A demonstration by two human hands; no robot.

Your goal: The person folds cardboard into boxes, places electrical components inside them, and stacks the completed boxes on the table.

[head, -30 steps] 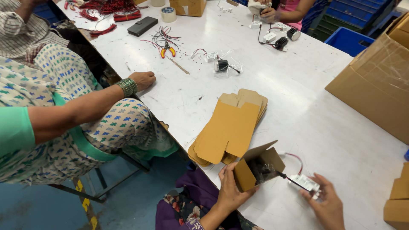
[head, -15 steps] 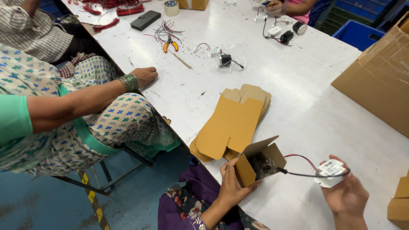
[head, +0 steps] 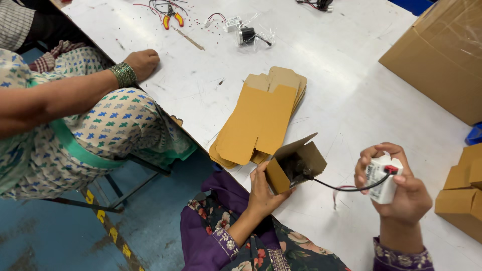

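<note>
The left hand point(head: 261, 193) gripped a small open cardboard box point(head: 296, 163) by its lower corner, holding it just above the near edge of the white counter point(head: 361, 100), its open mouth turned toward the right. The right hand point(head: 399, 188) was clenched around a small white block point(head: 384, 175) (a red clip showed at its top), raised over the counter, well apart from the box. A thin black wire point(head: 346, 188) sagged between them, running from the block into the box's dark inside. Just beyond the box lay a stack of flat cardboard blanks point(head: 261, 118). A large cardboard carton point(head: 442, 50) stood at the far right. Across the counter a co-worker's hand point(head: 143, 62), a green bangle at its wrist, rested on the edge, near orange-handled pliers point(head: 170, 15).
</note>
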